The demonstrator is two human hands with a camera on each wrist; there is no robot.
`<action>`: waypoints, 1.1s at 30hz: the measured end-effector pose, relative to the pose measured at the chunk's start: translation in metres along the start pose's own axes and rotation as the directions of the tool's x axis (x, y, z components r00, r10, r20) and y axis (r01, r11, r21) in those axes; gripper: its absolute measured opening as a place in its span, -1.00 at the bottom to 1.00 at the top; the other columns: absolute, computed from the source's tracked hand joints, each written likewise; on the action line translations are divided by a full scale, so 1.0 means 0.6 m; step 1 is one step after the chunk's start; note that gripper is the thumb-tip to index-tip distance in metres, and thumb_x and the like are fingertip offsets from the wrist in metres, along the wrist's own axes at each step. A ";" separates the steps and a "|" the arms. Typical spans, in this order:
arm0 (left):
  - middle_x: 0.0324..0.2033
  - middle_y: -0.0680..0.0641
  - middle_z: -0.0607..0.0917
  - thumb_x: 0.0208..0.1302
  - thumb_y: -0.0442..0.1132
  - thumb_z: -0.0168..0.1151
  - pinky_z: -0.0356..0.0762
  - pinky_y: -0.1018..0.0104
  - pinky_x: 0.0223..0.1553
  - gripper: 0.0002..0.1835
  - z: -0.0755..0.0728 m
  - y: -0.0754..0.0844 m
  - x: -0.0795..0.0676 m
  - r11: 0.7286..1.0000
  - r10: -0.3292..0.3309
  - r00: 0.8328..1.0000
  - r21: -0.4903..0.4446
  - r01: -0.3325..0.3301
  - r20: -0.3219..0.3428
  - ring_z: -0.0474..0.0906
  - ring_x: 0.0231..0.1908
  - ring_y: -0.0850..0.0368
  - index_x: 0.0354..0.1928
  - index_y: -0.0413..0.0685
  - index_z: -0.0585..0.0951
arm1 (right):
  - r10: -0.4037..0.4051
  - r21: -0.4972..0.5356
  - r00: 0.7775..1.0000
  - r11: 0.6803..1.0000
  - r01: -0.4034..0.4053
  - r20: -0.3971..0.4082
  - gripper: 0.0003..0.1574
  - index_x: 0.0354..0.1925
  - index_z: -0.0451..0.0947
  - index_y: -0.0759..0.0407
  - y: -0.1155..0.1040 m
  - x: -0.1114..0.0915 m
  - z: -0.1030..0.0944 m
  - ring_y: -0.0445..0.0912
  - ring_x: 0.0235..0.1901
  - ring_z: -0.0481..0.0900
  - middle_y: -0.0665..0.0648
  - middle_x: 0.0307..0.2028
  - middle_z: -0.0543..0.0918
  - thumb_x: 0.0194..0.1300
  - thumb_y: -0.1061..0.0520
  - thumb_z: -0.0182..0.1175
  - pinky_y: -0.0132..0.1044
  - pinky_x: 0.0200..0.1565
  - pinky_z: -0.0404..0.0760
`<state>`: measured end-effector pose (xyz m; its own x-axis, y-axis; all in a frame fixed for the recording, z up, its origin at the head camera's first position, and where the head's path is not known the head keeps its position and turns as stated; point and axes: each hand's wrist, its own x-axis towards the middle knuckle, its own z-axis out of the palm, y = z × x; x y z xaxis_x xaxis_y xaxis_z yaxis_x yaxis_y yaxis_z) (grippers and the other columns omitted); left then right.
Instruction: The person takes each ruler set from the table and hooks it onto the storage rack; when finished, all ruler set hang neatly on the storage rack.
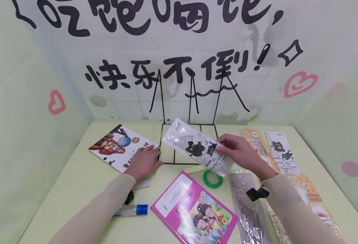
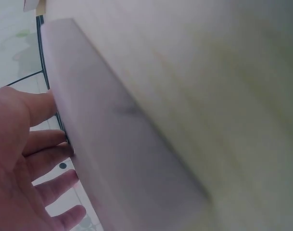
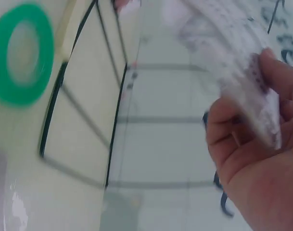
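Observation:
My right hand pinches a packaged ruler set with black cat pictures by its right end. The packet is tilted and overlaps the black wire rack in the head view. In the right wrist view, the thumb and curled fingers grip the blurred packet. My left hand rests with extended fingers on a white illustrated book, beside the rack's left edge. From the left wrist, a blurred pale surface lies close to the fingertips.
A pink picture book lies in front, with a green tape roll behind it. At left is a blue-capped glue tube. On the right lie a clear packet, another cat ruler set and orange duck packets.

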<state>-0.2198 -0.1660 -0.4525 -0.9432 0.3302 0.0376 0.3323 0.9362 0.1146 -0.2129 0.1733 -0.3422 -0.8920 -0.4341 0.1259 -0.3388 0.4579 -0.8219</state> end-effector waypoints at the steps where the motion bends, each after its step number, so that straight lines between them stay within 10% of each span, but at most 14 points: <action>1: 0.23 0.01 0.36 0.21 0.17 0.05 0.03 -0.11 0.25 -0.43 0.000 0.000 0.001 1.000 -0.002 1.000 -0.001 0.002 -0.001 0.14 0.27 -0.04 0.16 0.01 0.45 | -0.021 0.048 1.000 0.999 0.021 -0.008 -0.84 -0.20 0.53 0.14 -0.019 -0.002 0.009 -0.03 -0.43 0.58 0.11 -0.38 0.62 0.21 0.16 0.19 -0.24 -0.40 0.59; 10: 0.23 0.03 0.37 0.19 0.12 0.11 0.04 -0.14 0.23 -0.45 0.003 0.005 0.005 1.000 0.001 1.000 -0.001 -0.001 -0.022 0.15 0.27 -0.02 0.16 0.01 0.46 | -0.120 0.143 0.989 0.981 0.132 -0.091 -0.90 -0.24 0.50 0.25 -0.102 -0.002 0.041 -0.01 -0.44 0.58 0.16 -0.36 0.61 0.22 0.31 0.13 -0.25 -0.40 0.60; 25: 0.22 0.00 0.37 0.20 0.12 0.10 0.04 -0.14 0.23 -0.45 -0.001 0.004 -0.002 1.000 0.001 1.000 0.001 -0.001 -0.026 0.15 0.27 -0.04 0.16 0.00 0.46 | -0.100 0.114 0.986 0.987 0.115 -0.131 -0.83 -0.19 0.50 0.22 -0.088 0.029 0.050 -0.01 -0.40 0.56 0.15 -0.35 0.62 0.24 0.19 0.15 -0.27 -0.37 0.58; 33: 0.22 0.01 0.38 0.20 0.14 0.09 0.07 -0.15 0.22 -0.45 0.005 -0.002 -0.001 0.999 0.007 1.000 0.040 -0.006 -0.028 0.16 0.26 -0.03 0.16 0.02 0.46 | -0.055 0.158 0.976 0.983 0.089 -0.209 -0.77 -0.18 0.50 0.20 -0.043 0.100 0.068 -0.01 -0.39 0.57 0.16 -0.35 0.63 0.23 0.10 0.18 -0.22 -0.35 0.57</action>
<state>-0.2196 -0.1667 -0.4557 -0.9405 0.3333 0.0660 0.3377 0.9383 0.0747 -0.2456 0.1036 -0.3362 -0.9148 -0.2869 0.2844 -0.3656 0.2885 -0.8849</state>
